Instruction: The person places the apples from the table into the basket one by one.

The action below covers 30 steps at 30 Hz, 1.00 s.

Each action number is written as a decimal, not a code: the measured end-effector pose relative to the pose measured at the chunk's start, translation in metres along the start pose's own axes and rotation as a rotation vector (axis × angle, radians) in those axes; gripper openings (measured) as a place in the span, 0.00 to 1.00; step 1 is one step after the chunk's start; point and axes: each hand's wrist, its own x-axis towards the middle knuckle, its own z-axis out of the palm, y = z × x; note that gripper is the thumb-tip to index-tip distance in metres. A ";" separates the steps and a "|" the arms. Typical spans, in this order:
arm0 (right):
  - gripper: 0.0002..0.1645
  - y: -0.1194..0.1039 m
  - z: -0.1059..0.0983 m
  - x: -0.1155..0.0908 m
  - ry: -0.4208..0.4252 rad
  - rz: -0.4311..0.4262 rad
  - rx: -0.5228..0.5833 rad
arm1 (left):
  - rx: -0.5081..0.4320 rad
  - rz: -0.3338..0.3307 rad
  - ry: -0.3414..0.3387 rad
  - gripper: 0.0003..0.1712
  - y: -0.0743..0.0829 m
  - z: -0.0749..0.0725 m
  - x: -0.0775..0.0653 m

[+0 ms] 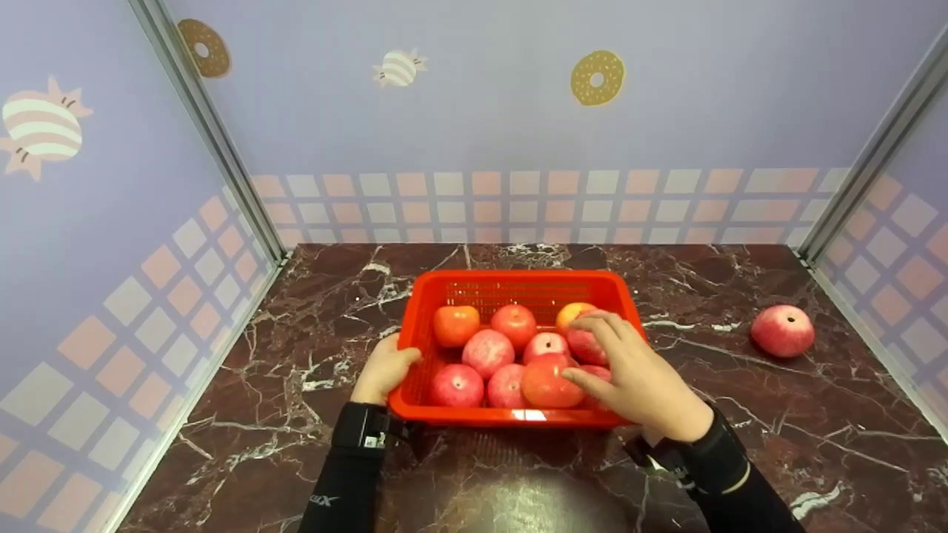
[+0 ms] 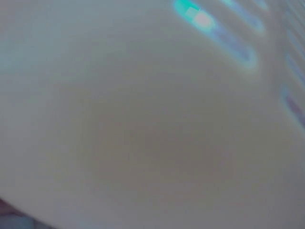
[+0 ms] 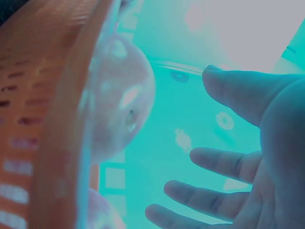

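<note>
In the head view a red plastic basket [image 1: 518,275] holds several round, apple-like fruits [image 1: 487,354], some pink-red and some orange-red. My left hand [image 1: 386,368] grips the basket's left rim, its thumb over the edge. Above the right part of the basket is my right hand [image 1: 643,377], fingers spread apart with nothing between them. Just beside its thumb lies an orange-red fruit [image 1: 549,381]. From the right wrist, the hand [image 3: 238,176] appears apart from a round fruit [image 3: 125,95] that shows above the basket wall [image 3: 43,114]. A pale blur fills most of the left wrist view.
One pink-red fruit [image 1: 783,331] lies alone on the dark marbled tabletop [image 1: 711,296], right of the basket. Lilac panels with pink and white squares [image 1: 487,212] enclose the back and both sides.
</note>
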 end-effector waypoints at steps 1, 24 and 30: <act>0.34 0.001 -0.001 0.000 0.004 0.008 0.000 | 0.002 0.001 0.000 0.21 0.000 0.000 0.000; 0.33 0.033 -0.035 -0.005 0.099 0.140 0.002 | 0.011 0.006 0.002 0.21 0.001 0.000 -0.001; 0.33 0.045 -0.046 -0.009 0.133 0.186 0.028 | 0.010 0.009 0.001 0.21 -0.001 0.000 0.000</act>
